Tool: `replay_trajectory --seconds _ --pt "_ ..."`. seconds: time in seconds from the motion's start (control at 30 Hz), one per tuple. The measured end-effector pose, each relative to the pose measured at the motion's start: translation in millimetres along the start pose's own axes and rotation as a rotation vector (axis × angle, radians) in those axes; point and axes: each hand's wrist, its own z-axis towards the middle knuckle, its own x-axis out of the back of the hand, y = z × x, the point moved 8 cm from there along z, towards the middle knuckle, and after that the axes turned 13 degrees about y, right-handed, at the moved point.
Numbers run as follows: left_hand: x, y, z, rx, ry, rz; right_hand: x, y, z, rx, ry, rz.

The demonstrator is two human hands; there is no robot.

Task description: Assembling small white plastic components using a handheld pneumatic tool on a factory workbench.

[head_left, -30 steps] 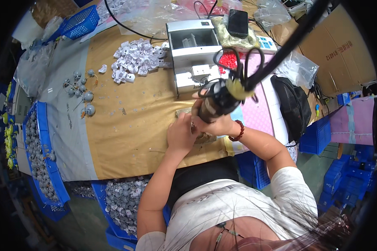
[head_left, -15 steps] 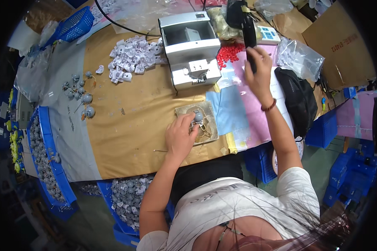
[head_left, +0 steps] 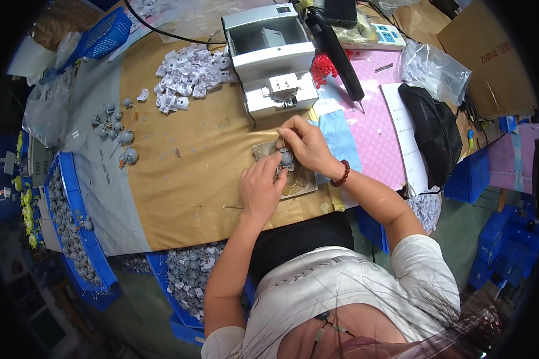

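Note:
Over a small square fixture board (head_left: 305, 184), my left hand (head_left: 261, 184) holds a small part with a grey ball (head_left: 287, 158) and a white base between thumb and fingers. My right hand (head_left: 308, 146) has come in against the far side of the same part. Its thumb and index finger are pinched at what looks like a thin wire, too small to make out surely. A black electric screwdriver (head_left: 336, 57) stands off to the right of the machine, bit pointing down, with no hand on it.
A silver-white machine (head_left: 275, 63) stands beyond the board. White plastic pieces (head_left: 191, 78) are heaped to its left, red ones (head_left: 323, 67) to its right. Several grey balls with wires (head_left: 126, 139) lie at left. Blue bins (head_left: 81, 224) flank the table; a black pouch (head_left: 431, 134) rests at right.
My right hand has let go of the electric screwdriver and come down left to the grey-ball part. The screwdriver now tilts on its own. My left hand stays at the part.

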Motion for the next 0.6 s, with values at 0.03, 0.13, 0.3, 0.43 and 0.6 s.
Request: replay_trajectory --seconds 0.03,0.13,0.3,0.43,0.6 --pt "-1 0 -1 -0.003 0.001 0.002 -1 1 1 -0.052 0.019 0.019" --pt "-1 3 0 -0.029 0.006 -0.001 -1 8 8 -0.101 0.042 0.086" --pt "7 -3 -2 0.007 0.025 -0.089 1 -4 8 -0.058 -0.043 0.19" --pt "69 -12 -26 0.085 0.045 -0.12 62 1 19 0.035 0.126 0.035" --pt "176 -81 -124 0.231 -0.697 0.411 113 16 46 0.32 0.242 -0.509"
